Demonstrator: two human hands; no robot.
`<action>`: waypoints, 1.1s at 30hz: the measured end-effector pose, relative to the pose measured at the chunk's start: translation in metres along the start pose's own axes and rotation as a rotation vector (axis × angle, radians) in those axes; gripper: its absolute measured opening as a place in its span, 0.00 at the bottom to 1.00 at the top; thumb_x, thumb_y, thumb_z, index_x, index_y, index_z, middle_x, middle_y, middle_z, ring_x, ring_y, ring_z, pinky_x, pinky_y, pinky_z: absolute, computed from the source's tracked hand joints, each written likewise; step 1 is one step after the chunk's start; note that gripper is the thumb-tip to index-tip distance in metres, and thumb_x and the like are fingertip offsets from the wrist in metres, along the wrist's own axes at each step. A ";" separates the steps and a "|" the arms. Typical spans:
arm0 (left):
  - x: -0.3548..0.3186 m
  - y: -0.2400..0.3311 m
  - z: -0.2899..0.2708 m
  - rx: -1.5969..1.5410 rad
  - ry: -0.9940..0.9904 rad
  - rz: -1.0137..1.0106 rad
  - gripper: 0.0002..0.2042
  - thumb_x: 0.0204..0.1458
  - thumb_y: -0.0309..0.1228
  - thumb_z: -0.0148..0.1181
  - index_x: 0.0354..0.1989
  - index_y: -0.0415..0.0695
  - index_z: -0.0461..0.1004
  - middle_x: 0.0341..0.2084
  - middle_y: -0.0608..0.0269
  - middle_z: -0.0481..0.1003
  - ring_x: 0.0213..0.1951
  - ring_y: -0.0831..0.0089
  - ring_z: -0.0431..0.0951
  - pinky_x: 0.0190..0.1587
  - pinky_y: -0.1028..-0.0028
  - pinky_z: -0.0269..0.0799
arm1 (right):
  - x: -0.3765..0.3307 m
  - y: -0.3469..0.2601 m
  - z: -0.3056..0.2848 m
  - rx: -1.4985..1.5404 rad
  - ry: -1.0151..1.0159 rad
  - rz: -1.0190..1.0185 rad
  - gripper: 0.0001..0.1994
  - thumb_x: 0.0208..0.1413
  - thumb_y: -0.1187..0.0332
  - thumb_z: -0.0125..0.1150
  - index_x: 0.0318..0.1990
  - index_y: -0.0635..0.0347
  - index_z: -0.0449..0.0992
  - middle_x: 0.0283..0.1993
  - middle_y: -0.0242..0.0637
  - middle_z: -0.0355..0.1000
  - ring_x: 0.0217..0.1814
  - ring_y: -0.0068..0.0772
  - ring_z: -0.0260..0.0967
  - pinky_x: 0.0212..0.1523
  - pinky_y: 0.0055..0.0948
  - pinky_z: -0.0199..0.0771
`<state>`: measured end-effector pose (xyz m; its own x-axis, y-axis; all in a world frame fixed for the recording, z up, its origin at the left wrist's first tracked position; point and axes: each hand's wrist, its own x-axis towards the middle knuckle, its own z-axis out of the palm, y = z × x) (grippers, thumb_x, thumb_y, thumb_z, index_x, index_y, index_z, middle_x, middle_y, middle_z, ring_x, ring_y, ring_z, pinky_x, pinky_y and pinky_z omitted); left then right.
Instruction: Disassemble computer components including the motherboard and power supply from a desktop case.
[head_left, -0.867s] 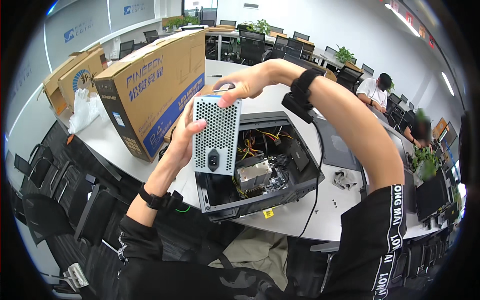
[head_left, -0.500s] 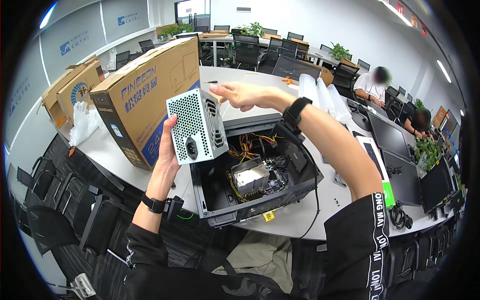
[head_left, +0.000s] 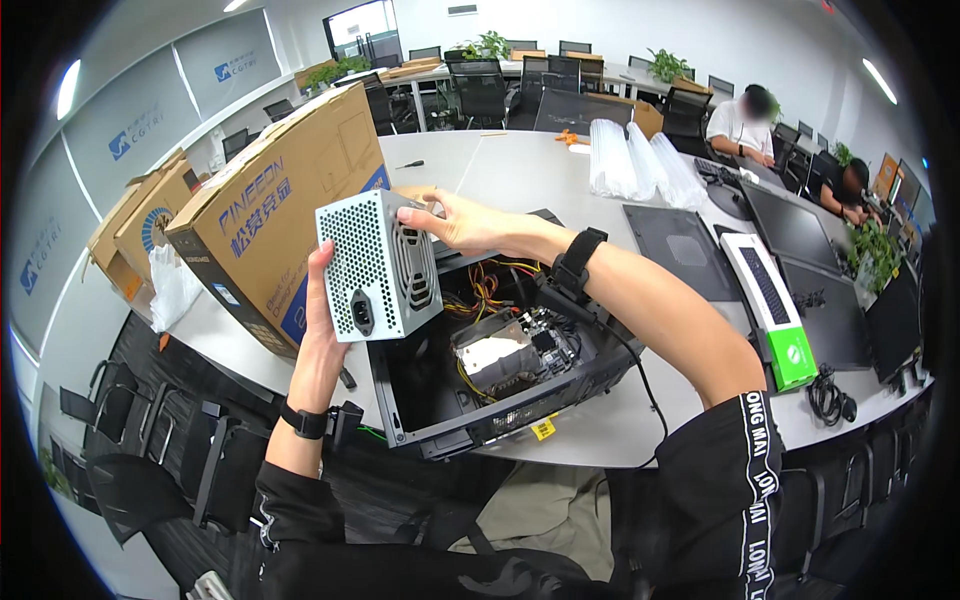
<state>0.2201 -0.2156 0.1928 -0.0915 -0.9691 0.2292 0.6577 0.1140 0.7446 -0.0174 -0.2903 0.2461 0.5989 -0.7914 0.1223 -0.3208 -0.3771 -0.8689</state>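
A silver-grey power supply unit point(head_left: 338, 262) is raised over the left end of an open black computer case point(head_left: 425, 425). My left hand point(head_left: 318, 315) grips it from the left and below, thumb along the perforated face with the black socket. At its upper right edge, my right hand point(head_left: 468, 224) has the thumb against the side with the fan grille; the other fingers reach behind, partly hidden. The case lies on the table with its inside facing up. Yellow and red cables point(head_left: 487, 285) and a block with a shiny plate point(head_left: 495, 355) show within it.
A large cardboard box point(head_left: 235, 205) stands close on the left, with a clear plastic bag point(head_left: 172, 285) beside it. To the right lie a black panel point(head_left: 685, 245), a boxed keyboard point(head_left: 765, 290), coiled cable point(head_left: 828, 400) and monitors. Rolled plastic wrap point(head_left: 612, 160) lies farther back. Two people sit at the far right.
My right hand has come down onto the power supply unit's upper edge; before, it hovered above with fingers bent. The view has shifted slightly, and the unit stays in my left hand.
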 end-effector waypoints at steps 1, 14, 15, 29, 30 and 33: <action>-0.002 -0.001 -0.002 0.015 0.003 0.035 0.28 0.60 0.47 0.65 0.62 0.39 0.70 0.49 0.57 0.82 0.45 0.68 0.85 0.51 0.67 0.85 | 0.000 0.003 0.001 0.026 0.003 -0.031 0.48 0.57 0.26 0.59 0.67 0.65 0.69 0.58 0.48 0.74 0.60 0.38 0.72 0.47 0.39 0.77; -0.025 -0.015 -0.025 0.073 0.101 0.173 0.35 0.60 0.52 0.65 0.67 0.39 0.67 0.58 0.56 0.77 0.56 0.62 0.80 0.60 0.61 0.79 | -0.095 0.001 0.043 0.027 0.333 -0.067 0.31 0.62 0.50 0.68 0.60 0.70 0.71 0.47 0.46 0.79 0.43 0.32 0.78 0.47 0.32 0.78; -0.025 -0.014 -0.026 0.057 0.069 0.161 0.34 0.61 0.51 0.64 0.67 0.39 0.67 0.57 0.56 0.77 0.55 0.63 0.81 0.58 0.62 0.80 | -0.106 0.001 0.039 0.063 0.314 -0.056 0.28 0.65 0.52 0.66 0.61 0.67 0.72 0.46 0.42 0.80 0.39 0.26 0.77 0.44 0.30 0.78; -0.027 -0.024 -0.050 0.215 0.310 0.267 0.36 0.60 0.59 0.60 0.68 0.44 0.68 0.60 0.60 0.75 0.59 0.62 0.76 0.63 0.58 0.72 | -0.320 -0.005 0.106 -0.046 0.272 -0.036 0.16 0.63 0.66 0.65 0.56 0.57 0.72 0.38 0.37 0.70 0.31 0.38 0.73 0.31 0.36 0.75; -0.025 -0.023 -0.051 0.189 0.305 0.252 0.35 0.61 0.58 0.58 0.67 0.43 0.68 0.59 0.60 0.76 0.59 0.62 0.76 0.63 0.59 0.72 | -0.337 -0.004 0.112 0.004 0.246 0.010 0.17 0.63 0.66 0.65 0.57 0.57 0.71 0.38 0.36 0.70 0.32 0.35 0.73 0.31 0.35 0.74; -0.023 -0.024 -0.055 0.169 0.254 0.239 0.35 0.62 0.58 0.57 0.68 0.42 0.67 0.60 0.58 0.75 0.59 0.62 0.76 0.63 0.60 0.72 | -0.380 0.006 0.128 0.026 0.340 0.027 0.20 0.63 0.65 0.66 0.59 0.57 0.70 0.42 0.38 0.68 0.32 0.30 0.69 0.33 0.29 0.72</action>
<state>0.2475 -0.2087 0.1349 0.2515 -0.9316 0.2626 0.5035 0.3576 0.7865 -0.1529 0.0702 0.1327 0.3101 -0.9176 0.2487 -0.3115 -0.3452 -0.8853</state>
